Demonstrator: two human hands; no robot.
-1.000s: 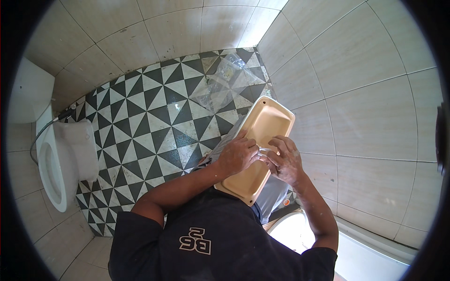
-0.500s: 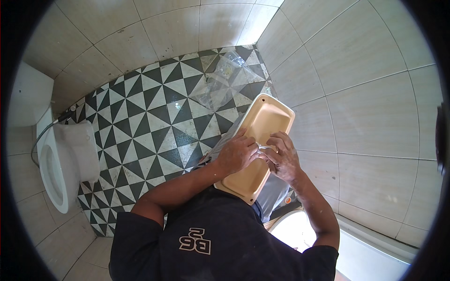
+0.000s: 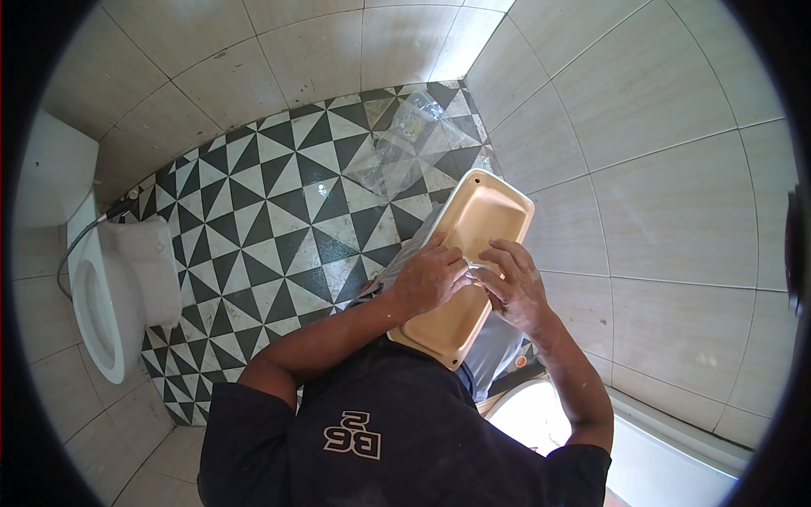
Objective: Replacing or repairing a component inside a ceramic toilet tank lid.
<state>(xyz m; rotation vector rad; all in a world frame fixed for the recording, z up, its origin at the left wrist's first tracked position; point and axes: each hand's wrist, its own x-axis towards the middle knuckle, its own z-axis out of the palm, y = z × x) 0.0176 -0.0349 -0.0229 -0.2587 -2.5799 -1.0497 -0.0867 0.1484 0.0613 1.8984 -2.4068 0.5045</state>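
Observation:
Across my lap lies a shallow tan tray-like piece point(image 3: 483, 215) with a pale rim, rounded corners and small holes near its ends. Over its middle, my left hand point(image 3: 431, 277) is closed, its fingertips pinching a small white piece point(image 3: 475, 266) whose exact kind I cannot make out. From the other side my right hand point(image 3: 517, 289) meets it, thumb and a finger closed on the same white piece, the other fingers curled above. My hands cover part of the tray's inside.
A clear plastic bag point(image 3: 401, 152) lies on the black-and-white patterned floor point(image 3: 283, 237). At left stands a white toilet point(image 3: 101, 321) with a hose sprayer point(image 3: 114, 211). The tiled wall point(image 3: 676, 220) is close on my right. A round white thing point(image 3: 532, 418) sits by my right elbow.
My right hand has shifted slightly, its fingers lifting and turning a little around the small white piece. The left hand and the tray stay almost where they were.

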